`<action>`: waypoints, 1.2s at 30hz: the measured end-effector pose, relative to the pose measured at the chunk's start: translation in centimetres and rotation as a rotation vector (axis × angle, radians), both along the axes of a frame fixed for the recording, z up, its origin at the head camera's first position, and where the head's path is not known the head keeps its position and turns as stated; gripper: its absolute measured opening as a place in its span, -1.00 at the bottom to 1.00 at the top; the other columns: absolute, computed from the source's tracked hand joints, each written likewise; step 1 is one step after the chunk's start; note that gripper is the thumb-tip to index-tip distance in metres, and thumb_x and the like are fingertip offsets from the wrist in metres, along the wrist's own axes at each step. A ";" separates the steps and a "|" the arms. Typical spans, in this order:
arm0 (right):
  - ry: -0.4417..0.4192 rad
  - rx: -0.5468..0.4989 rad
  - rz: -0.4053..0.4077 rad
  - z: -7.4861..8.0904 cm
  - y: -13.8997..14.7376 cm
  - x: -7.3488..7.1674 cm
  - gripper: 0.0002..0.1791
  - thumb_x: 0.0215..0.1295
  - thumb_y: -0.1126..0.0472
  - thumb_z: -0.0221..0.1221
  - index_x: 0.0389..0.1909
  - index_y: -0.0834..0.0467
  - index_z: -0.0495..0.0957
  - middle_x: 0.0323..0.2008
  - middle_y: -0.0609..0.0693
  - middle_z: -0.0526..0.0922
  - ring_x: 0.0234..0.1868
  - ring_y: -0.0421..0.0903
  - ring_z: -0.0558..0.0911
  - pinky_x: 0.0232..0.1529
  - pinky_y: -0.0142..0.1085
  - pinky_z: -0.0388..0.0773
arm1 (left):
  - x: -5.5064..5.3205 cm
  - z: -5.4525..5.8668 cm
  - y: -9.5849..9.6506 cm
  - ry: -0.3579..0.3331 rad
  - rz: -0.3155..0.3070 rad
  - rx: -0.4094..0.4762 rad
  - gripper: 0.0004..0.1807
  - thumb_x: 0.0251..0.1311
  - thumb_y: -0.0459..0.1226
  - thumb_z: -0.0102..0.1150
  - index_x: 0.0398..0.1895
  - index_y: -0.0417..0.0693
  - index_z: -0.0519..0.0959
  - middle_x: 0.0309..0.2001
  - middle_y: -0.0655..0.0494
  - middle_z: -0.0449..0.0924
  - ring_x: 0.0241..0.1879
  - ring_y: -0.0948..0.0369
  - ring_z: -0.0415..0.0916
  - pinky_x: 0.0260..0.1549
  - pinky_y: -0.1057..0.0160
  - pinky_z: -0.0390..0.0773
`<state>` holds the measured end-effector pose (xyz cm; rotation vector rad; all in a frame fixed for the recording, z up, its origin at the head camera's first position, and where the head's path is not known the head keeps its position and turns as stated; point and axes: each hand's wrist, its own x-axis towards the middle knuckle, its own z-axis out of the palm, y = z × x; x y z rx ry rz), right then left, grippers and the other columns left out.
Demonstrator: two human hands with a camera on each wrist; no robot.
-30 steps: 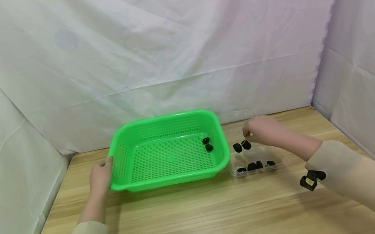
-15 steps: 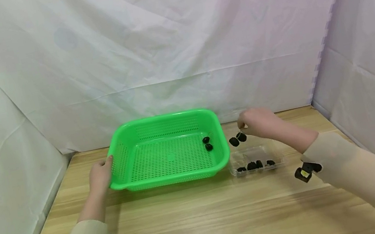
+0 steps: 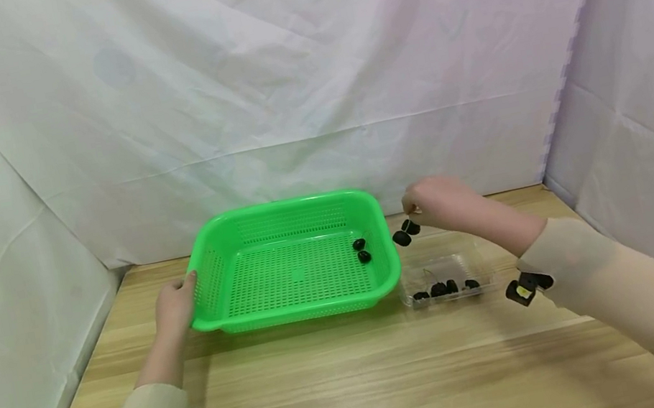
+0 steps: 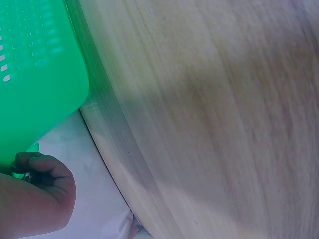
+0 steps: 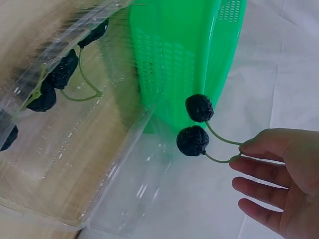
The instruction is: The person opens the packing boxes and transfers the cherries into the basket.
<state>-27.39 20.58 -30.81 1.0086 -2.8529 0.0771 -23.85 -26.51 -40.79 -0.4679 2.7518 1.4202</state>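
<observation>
My right hand (image 3: 441, 202) pinches the green stems of a pair of dark, wrinkled cherries (image 5: 193, 141) between thumb and forefinger. The cherries dangle just outside the right rim of a green plastic basket (image 3: 294, 204), above the table. In the right wrist view the other fingers stay apart from the stems. Out at the basket's left side, my left hand (image 3: 177, 309) grips the rim; its curled fingers show in the left wrist view. Two more dark cherries (image 3: 364, 256) lie inside the basket near its right wall. Several cherries (image 5: 64, 69) rest in a clear plastic box (image 3: 444, 269).
The clear box stands against the basket's front right side, its transparent lid (image 5: 144, 194) folded back behind it. Both are on a wood-grain table (image 3: 347, 390). White cloth (image 3: 281, 95) hangs behind and on both sides.
My right hand has risen from over the clear box and moved leftward toward the basket, carrying the cherry pair. The left hand and the basket stay almost unmoved.
</observation>
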 end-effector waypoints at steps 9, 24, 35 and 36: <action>0.026 0.024 0.013 0.9 -1.2 -0.2 -0.95 0.17 0.33 0.31 -0.40 0.12 0.70 -0.40 -0.06 0.63 -0.35 -0.09 0.59 -0.34 -0.21 0.58 | 0.0 0.0 -0.2 0.014 -0.013 -0.019 -0.26 0.50 0.08 -0.36 0.11 -0.51 0.42 -0.20 -0.20 0.47 -0.32 0.12 0.40 -0.41 0.26 0.47; 0.033 -0.003 0.025 0.5 -3.4 -0.1 -0.88 0.13 0.34 0.26 -0.46 0.03 0.68 -0.42 -0.15 0.63 -0.41 -0.16 0.56 -0.53 -0.31 0.47 | -0.1 -0.3 -0.3 0.016 -0.007 -0.006 -0.26 0.50 0.10 -0.35 0.12 -0.50 0.42 -0.25 -0.15 0.48 -0.39 0.19 0.42 -0.45 0.30 0.51; -0.007 -0.011 0.030 -0.2 -5.0 -0.1 -0.90 0.18 0.29 0.24 -0.36 0.07 0.71 -0.32 -0.12 0.68 -0.29 -0.14 0.64 -0.48 -0.35 0.53 | -0.1 -0.4 -0.4 0.015 -0.012 0.026 -0.26 0.49 0.11 -0.35 0.11 -0.48 0.42 -0.28 -0.11 0.48 -0.43 0.22 0.44 -0.48 0.30 0.53; -0.014 -0.009 0.030 -0.2 -5.1 -0.1 -0.90 0.18 0.29 0.24 -0.35 0.07 0.71 -0.31 -0.11 0.68 -0.28 -0.13 0.64 -0.50 -0.35 0.53 | -0.1 -0.4 -0.4 0.014 -0.014 0.026 -0.26 0.49 0.11 -0.35 0.11 -0.48 0.43 -0.29 -0.11 0.48 -0.43 0.22 0.45 -0.48 0.30 0.53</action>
